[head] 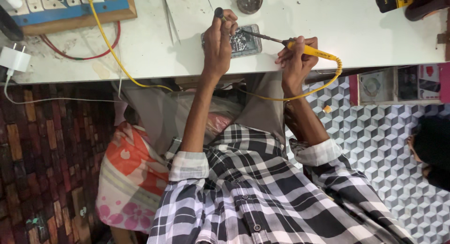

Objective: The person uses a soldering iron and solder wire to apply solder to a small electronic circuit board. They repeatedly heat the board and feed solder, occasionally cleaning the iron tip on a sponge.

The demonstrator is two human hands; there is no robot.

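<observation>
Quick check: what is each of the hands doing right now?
Left hand: closed around a dark-tipped tool, resting over the opened phone.
Right hand: closed on the yellow soldering iron, tip at the phone.

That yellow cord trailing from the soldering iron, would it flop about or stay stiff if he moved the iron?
Probably floppy: the yellow cord sags in a loose curve below the white table edge. It may tug the soldering iron slightly, since it loops back from the handle in his right hand. It looks light and thin.
</observation>
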